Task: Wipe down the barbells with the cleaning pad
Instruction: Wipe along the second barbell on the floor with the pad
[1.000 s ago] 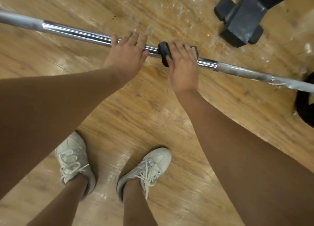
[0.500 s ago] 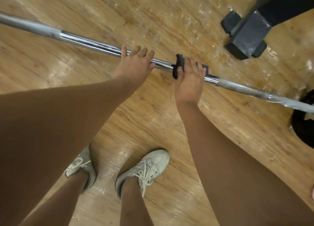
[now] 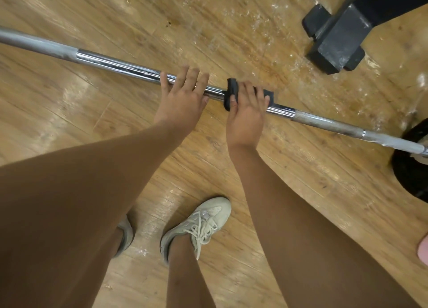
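Hands placed side by side on the barbell (image 3: 115, 63), near each other but not touching. On the polished middle stretch of the bar, the left hand (image 3: 183, 99) rests with its fingers fairly straight and slightly spread, reaching over to the far side, and its thumb on the near side. Just beside it, the right hand (image 3: 246, 113) grips a dark pad (image 3: 230, 94) that is folded around the bar; the fingers curl over the top of the pad and the thumb presses its near flap. One end of the pad sticks out beyond the thumb, towards the left hand.

Viewed from above, the barbell runs at a slant across the wooden floor (image 3: 208, 18). Its duller grey stretches lie to either side of the polished part. The bar's right end meets a black weight plate (image 3: 412, 166). Beyond the bar stands the black foot of a rack (image 3: 335, 39), and the floor around it is scuffed white. Nearer the person, two pale lace-up shoes (image 3: 199, 226) stand on the floor; one is largely hidden behind the left arm.
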A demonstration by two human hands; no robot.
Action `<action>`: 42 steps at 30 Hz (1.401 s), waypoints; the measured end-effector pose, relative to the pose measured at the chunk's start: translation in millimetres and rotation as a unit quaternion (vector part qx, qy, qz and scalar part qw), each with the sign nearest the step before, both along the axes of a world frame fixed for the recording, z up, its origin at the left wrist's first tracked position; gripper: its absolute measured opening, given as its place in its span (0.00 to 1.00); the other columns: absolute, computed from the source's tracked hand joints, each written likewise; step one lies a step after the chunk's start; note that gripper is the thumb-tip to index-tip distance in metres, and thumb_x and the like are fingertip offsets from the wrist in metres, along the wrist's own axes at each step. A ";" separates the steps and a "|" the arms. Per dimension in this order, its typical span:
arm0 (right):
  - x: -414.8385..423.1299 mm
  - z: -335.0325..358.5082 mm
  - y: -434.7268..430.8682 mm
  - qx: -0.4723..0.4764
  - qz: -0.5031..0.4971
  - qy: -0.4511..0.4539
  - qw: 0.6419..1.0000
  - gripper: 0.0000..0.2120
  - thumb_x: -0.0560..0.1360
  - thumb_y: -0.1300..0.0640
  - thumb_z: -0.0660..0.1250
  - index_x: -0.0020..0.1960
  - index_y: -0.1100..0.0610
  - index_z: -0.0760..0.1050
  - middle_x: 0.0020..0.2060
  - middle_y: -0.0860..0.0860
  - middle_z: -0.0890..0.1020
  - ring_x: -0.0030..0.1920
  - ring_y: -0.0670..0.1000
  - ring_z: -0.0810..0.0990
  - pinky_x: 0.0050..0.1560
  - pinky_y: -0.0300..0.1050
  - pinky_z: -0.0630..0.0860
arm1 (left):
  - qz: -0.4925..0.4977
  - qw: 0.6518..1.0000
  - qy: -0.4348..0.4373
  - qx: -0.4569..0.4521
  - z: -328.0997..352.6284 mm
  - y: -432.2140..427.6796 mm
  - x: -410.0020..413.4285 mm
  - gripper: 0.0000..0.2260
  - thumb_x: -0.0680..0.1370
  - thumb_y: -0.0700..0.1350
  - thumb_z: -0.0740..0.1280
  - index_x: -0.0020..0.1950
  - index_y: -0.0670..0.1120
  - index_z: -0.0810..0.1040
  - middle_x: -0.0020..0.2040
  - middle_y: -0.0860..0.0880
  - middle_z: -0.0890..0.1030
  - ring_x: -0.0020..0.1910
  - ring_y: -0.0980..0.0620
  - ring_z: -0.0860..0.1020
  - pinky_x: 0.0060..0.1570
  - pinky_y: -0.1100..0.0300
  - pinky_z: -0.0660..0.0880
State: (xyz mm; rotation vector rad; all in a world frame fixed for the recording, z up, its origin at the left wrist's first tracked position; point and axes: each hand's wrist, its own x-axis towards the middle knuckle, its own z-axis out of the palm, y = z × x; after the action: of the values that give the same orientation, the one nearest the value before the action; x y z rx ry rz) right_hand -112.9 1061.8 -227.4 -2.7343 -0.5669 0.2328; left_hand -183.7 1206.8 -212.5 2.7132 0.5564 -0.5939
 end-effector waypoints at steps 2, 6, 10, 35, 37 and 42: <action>-0.8 -0.6 -6.2 -0.003 0.038 -0.002 0.999 0.18 0.84 0.56 0.59 0.73 0.58 0.73 0.71 0.51 0.76 0.75 0.56 0.68 0.79 0.56 0.56 | 0.001 1.000 0.000 -0.001 0.5 -5.1 -8.4 0.26 0.87 0.53 0.47 0.84 0.47 0.46 0.84 0.45 0.51 0.83 0.44 0.44 0.76 0.32 0.44; -3.8 -1.5 -16.2 0.016 -0.039 0.003 0.999 0.19 0.85 0.55 0.58 0.73 0.59 0.73 0.71 0.52 0.76 0.76 0.57 0.66 0.80 0.55 0.53 | -0.001 1.000 0.000 -0.006 1.5 -9.0 -18.6 0.27 0.87 0.54 0.46 0.84 0.48 0.42 0.84 0.46 0.46 0.83 0.45 0.40 0.76 0.32 0.42; -22.0 -0.8 -11.2 0.004 -0.003 -0.014 1.000 0.18 0.84 0.57 0.60 0.72 0.59 0.74 0.71 0.52 0.76 0.75 0.58 0.68 0.79 0.57 0.54 | -0.010 1.000 0.014 0.005 2.1 -14.1 -27.5 0.29 0.86 0.55 0.47 0.83 0.47 0.38 0.84 0.45 0.44 0.83 0.44 0.41 0.76 0.31 0.44; -21.3 -0.6 -91.4 0.011 0.045 -0.023 0.999 0.20 0.83 0.52 0.55 0.69 0.58 0.77 0.66 0.52 0.80 0.70 0.58 0.73 0.77 0.58 0.61 | 0.041 0.998 -0.012 0.035 2.2 -52.8 -48.7 0.27 0.83 0.59 0.50 0.74 0.42 0.69 0.70 0.38 0.72 0.75 0.34 0.63 0.72 0.26 0.51; -13.4 -3.0 -102.0 0.017 0.060 -0.020 0.998 0.20 0.83 0.52 0.55 0.68 0.59 0.77 0.66 0.52 0.80 0.70 0.58 0.74 0.77 0.58 0.61 | 0.086 0.996 -0.035 0.014 2.1 -64.4 -32.5 0.23 0.84 0.58 0.51 0.67 0.47 0.77 0.65 0.44 0.78 0.72 0.39 0.68 0.70 0.23 0.49; -22.3 2.1 -93.1 -0.016 0.029 -0.017 0.999 0.20 0.83 0.52 0.53 0.67 0.57 0.78 0.65 0.50 0.80 0.70 0.56 0.72 0.77 0.57 0.58 | 0.086 0.995 -0.057 0.015 -4.2 -112.3 -13.7 0.19 0.86 0.56 0.51 0.61 0.50 0.79 0.59 0.47 0.80 0.66 0.42 0.73 0.67 0.20 0.47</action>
State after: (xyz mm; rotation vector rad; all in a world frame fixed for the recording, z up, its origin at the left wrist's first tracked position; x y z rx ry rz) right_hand -135.2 968.7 -225.3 -2.7593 -0.6594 0.2113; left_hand -197.3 1094.5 -216.7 2.6701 0.7662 -0.3876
